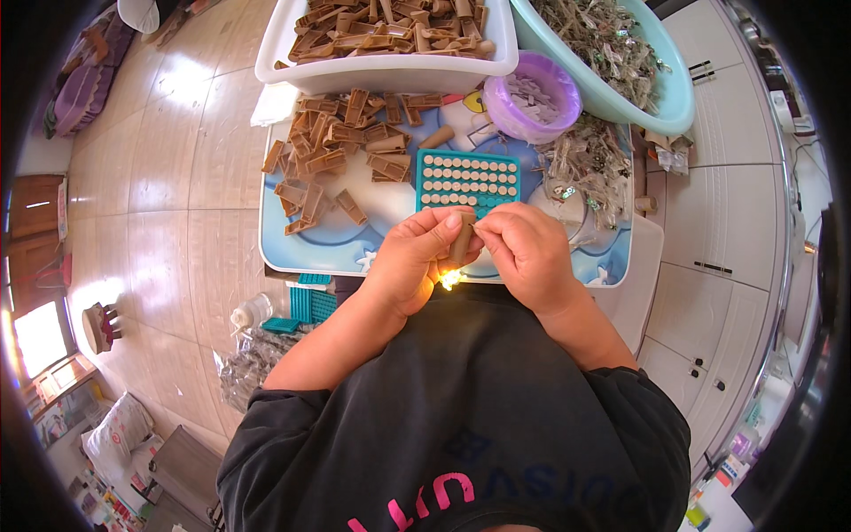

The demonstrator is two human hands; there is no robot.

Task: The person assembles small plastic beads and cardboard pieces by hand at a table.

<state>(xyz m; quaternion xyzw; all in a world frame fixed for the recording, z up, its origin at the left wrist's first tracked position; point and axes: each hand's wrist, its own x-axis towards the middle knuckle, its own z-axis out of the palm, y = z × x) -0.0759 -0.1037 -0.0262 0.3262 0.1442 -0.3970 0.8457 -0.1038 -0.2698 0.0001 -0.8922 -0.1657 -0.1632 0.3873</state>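
My left hand is closed around a brown cork-shaped plastic piece, held over the table's near edge. Just below that piece, a small yellow light glows brightly by the left fingers. My right hand pinches its thumb and forefinger together at the upper right side of the brown piece; whatever lies between those fingertips is too small to make out. Right beyond both hands sits a teal tray with rows of small round pale discs, its near edge partly covered by my hands.
Loose brown plastic half-shells are heaped on the table's left, below a white bin full of them. A purple tub holds small pale pieces. Tangled wire bundles lie at right, under a pale teal basin of more bundles.
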